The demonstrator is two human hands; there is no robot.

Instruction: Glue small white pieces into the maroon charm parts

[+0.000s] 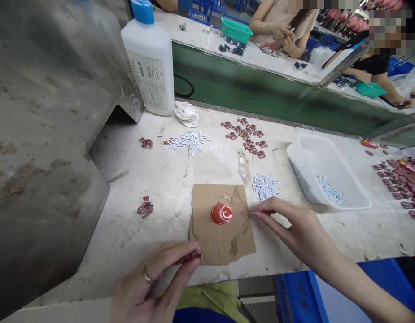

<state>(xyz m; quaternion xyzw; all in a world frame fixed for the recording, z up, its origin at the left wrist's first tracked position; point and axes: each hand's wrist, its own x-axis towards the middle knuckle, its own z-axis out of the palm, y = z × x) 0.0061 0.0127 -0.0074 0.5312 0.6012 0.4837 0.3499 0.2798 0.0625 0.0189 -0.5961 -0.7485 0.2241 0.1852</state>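
Between the thumb and fingers of my left hand is a small dark brown-red piece, mostly covered by the fingers. My right hand hovers at the right edge of a cardboard square, thumb and forefinger close together; anything in them is too small to make out. On the cardboard sits a round blob of glossy orange-red stuff. Just beyond my right fingers lies a heap of tiny pale blue-white pieces. One brown figure-like piece rests left of the cardboard.
A white bottle with blue cap stands by a metal housing. Brown pieces and scattered pale pieces lie farther back. A translucent tub sits at right. Co-workers' hands are busy across the bench.
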